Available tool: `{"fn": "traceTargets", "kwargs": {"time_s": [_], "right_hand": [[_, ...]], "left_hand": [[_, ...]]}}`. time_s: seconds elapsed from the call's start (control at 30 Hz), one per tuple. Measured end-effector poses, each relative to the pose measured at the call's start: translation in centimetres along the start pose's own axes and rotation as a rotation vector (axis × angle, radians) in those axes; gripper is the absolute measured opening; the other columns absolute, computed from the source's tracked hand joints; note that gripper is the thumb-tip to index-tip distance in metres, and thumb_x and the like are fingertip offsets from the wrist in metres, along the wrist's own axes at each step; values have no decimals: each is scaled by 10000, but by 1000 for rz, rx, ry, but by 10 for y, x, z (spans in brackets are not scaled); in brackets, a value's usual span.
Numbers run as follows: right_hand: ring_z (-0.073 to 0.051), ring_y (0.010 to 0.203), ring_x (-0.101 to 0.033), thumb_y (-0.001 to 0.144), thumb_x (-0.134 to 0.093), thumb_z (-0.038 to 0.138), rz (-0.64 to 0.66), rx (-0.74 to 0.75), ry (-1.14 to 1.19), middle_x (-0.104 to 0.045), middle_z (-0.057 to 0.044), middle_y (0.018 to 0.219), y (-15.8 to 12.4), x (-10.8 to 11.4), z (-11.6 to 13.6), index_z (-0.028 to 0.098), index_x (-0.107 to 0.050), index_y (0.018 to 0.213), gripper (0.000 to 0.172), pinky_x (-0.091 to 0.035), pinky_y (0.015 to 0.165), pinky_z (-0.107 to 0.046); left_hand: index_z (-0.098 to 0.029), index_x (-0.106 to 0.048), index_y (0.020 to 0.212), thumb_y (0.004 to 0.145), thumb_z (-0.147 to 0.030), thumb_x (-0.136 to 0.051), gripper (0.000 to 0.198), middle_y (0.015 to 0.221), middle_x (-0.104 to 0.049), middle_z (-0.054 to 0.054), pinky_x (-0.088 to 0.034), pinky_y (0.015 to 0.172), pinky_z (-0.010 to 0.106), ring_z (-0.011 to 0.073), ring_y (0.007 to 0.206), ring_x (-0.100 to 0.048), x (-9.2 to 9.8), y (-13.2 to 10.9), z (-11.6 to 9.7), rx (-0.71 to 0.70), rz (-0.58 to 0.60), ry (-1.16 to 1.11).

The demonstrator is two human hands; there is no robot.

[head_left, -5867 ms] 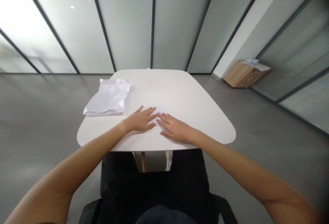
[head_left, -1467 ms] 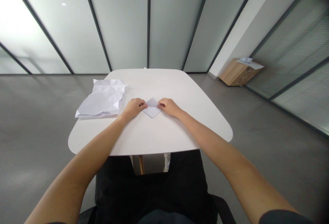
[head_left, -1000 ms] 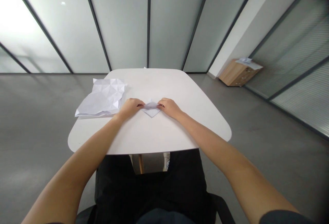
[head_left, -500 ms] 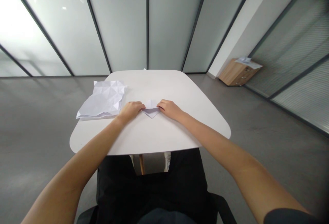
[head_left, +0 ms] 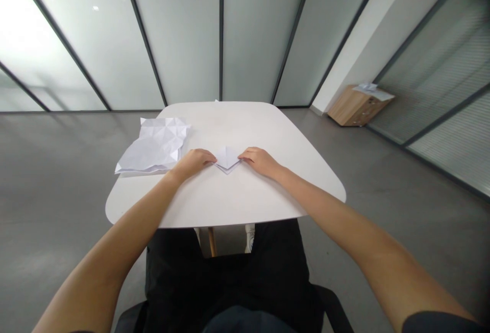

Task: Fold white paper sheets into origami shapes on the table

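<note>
A small folded white paper (head_left: 227,157) lies on the white table (head_left: 214,200), its layered point facing me and a crease running down its middle. My left hand (head_left: 197,159) pinches its left corner between thumb and fingers. At the opposite corner, my right hand (head_left: 258,159) has its fingertips closed on the paper's edge. Both corners are partly covered by the fingers.
Creased white sheets (head_left: 155,147) are stacked on the table's left side, close to my left forearm. Beyond the table stands a frosted glass wall (head_left: 184,37). A wooden cabinet (head_left: 350,107) with papers on top is at the right.
The upper flap of the folded paper has come down toward me, so it now shows a diamond shape with two near edges. My right hand has shifted slightly right.
</note>
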State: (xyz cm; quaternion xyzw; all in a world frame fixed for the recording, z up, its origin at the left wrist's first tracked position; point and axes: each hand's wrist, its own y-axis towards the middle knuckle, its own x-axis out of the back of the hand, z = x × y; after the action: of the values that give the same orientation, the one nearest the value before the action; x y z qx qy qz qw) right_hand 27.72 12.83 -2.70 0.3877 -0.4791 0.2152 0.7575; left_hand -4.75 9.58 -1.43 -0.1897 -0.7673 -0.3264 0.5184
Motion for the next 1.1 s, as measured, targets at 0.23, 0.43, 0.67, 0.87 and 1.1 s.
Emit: {"fn": "traceTargets", "kwargs": {"time_s": [0.23,0.43,0.67,0.87,1.1], "right_hand": [[-204,941,-700,973,-647,171,-21,-88,70,-758,-102,1057,0,0,3,183,-795,1129,215,-532,916,-343],[-206,972,-693,996,-611,171,-31,-89,44,-749,-101,1075,2,0,5,195,-799,1130,232,-518,928,-334],[-236,997,-682,1011,-573,166,6,-18,-39,-756,-114,1019,2,3,5,193,-810,1135,269,-509,928,-355],[-233,1025,-672,1006,-576,146,26,-15,-55,-768,-103,1065,1,5,7,212,-815,1105,267,-493,932,-355],[-246,1065,-617,1022,-539,175,46,-53,-156,-721,-113,1136,0,6,18,223,-748,1281,337,-490,881,-342]], "left_hand": [[-242,-802,1108,1033,-313,-501,318,1187,-790,53,-525,1044,356,223,1110,-725,-1,-2,1,-12,-5,14],[-245,-780,1117,1032,-293,-491,305,1149,-777,55,-521,1012,338,211,1076,-713,-2,-2,0,-4,-15,0],[-245,-767,1219,1027,-253,-480,345,1166,-737,81,-525,963,322,207,1026,-698,-2,-1,-5,27,-40,-21],[-244,-796,1162,1020,-261,-506,323,1112,-742,83,-534,940,314,199,987,-705,0,-1,-4,31,-26,-60],[-253,-713,1328,1057,-263,-434,389,1177,-715,91,-515,1007,349,215,1065,-672,-3,-1,-3,-14,-31,-11]]}}
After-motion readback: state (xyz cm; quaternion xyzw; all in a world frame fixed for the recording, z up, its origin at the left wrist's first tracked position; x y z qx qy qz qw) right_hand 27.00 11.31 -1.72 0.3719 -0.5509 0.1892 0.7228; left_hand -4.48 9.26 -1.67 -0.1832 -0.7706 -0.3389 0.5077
